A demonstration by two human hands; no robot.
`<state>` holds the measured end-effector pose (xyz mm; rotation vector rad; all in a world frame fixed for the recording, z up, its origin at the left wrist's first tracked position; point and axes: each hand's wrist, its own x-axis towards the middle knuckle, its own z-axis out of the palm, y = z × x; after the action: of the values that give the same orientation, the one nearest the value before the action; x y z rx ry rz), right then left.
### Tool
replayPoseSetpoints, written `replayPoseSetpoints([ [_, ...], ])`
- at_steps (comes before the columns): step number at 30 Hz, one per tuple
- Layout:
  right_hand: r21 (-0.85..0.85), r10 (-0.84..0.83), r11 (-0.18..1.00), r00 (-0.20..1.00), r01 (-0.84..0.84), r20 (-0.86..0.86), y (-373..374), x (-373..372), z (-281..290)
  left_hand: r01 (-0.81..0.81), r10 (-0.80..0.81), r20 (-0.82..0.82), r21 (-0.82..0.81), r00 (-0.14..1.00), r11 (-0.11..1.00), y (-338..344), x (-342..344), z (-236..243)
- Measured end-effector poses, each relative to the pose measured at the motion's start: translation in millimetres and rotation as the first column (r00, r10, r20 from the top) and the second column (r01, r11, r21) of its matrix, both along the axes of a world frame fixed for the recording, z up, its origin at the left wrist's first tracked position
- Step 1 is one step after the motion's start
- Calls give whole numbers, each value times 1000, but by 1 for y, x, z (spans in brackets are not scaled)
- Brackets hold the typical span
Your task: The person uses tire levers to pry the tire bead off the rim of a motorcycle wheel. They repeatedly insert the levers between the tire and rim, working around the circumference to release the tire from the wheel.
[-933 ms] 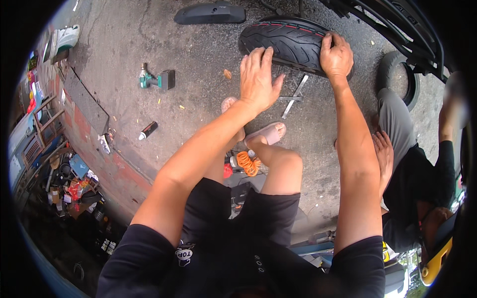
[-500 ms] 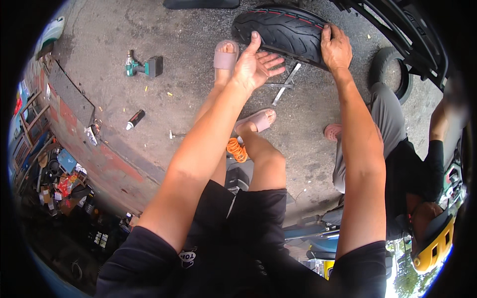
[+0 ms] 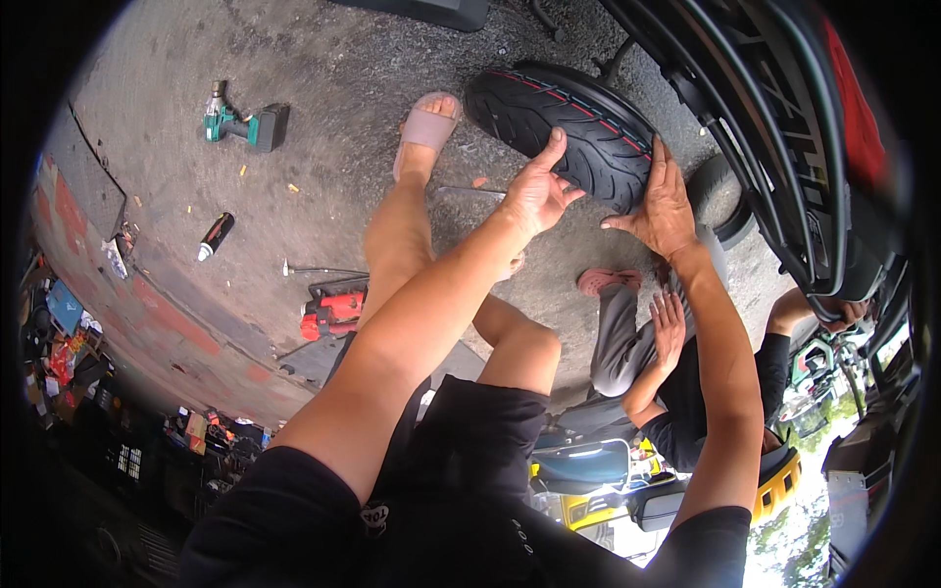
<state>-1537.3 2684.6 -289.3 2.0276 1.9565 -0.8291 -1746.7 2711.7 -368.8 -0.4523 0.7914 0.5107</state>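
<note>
A black motorcycle tyre with a grooved tread and a thin red stripe is tilted in front of me at the far side. My left hand grips its near edge, thumb up against the tread and fingers curled underneath. At the tyre's right end, my right hand has its fingers wrapped over the side, while the thumb sticks out to the left. Whether the tyre is on a rim is hidden from me.
A motorcycle stands close on the right, beside another tyre. A co-worker's raised hand is near my right forearm. On the ground at left lie a green-black impact wrench, a spray can and a red tool.
My left hand has gone from spread fingers beside the tyre to touching it. My right hand has slid lower on its end. The view has shifted rightward, and a co-worker's hand has come up.
</note>
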Motion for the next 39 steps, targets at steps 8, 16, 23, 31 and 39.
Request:
replayPoseSetpoints([
  [8,-7,-40,999,998,40,56,34,3,-12,-21,17,-137,-30,990,999,39,30,16],
  [16,-58,-121,990,989,126,86,63,24,0,1,6,-86,81,996,997,81,55,24],
  [23,227,-389,904,917,363,83,16,-28,-13,190,-152,-188,204,970,960,98,39,35],
  [31,385,-442,841,893,379,87,-2,-95,-30,92,-19,-242,294,970,951,66,13,-4],
  [39,397,-435,777,873,489,-222,-21,-95,-10,239,-72,-370,430,926,871,64,-2,-8],
])
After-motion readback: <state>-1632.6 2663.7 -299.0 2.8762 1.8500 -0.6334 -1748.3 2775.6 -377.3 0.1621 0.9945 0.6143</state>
